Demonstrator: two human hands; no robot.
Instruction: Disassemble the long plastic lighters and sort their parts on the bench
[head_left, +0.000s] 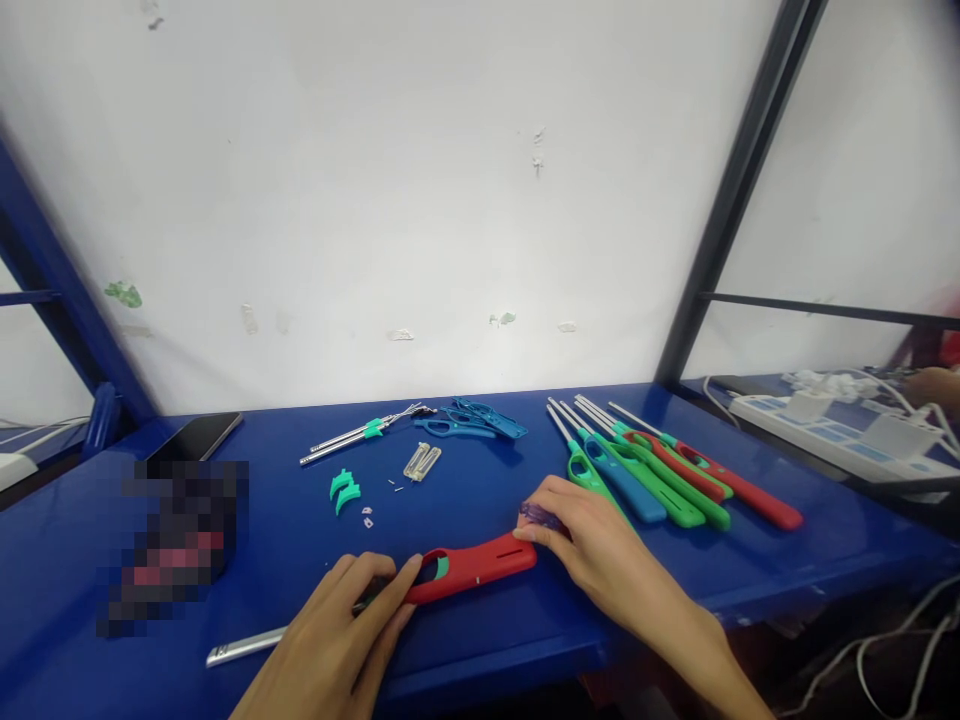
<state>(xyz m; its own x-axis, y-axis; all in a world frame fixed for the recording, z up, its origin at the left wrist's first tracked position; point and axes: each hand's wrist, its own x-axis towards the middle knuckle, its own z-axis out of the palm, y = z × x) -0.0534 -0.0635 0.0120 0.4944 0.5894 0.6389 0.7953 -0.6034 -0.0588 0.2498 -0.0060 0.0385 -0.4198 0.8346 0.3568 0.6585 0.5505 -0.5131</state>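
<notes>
A red long-nosed gas lighter point(487, 563) with a green trigger lies near the table's front edge, its metal tube point(244, 647) pointing left. My left hand point(349, 625) is closed round its front part, fingers by the trigger opening, hiding the joint of tube and handle. At the handle's end, my right hand point(581, 535) has its thumb against the red body. Its bent fingers hold a dark purple, see-through object point(541, 516), mostly hidden, whose kind I cannot make out.
Several assembled lighters point(667, 480) lie at right. Behind are blue handle shells point(480, 418), loose metal tubes point(352, 435), clear fuel tanks point(422, 461) and green triggers point(345, 490). A phone point(199, 438) and a pixelated item point(176, 550) lie left; a power strip point(840, 435) stands far right.
</notes>
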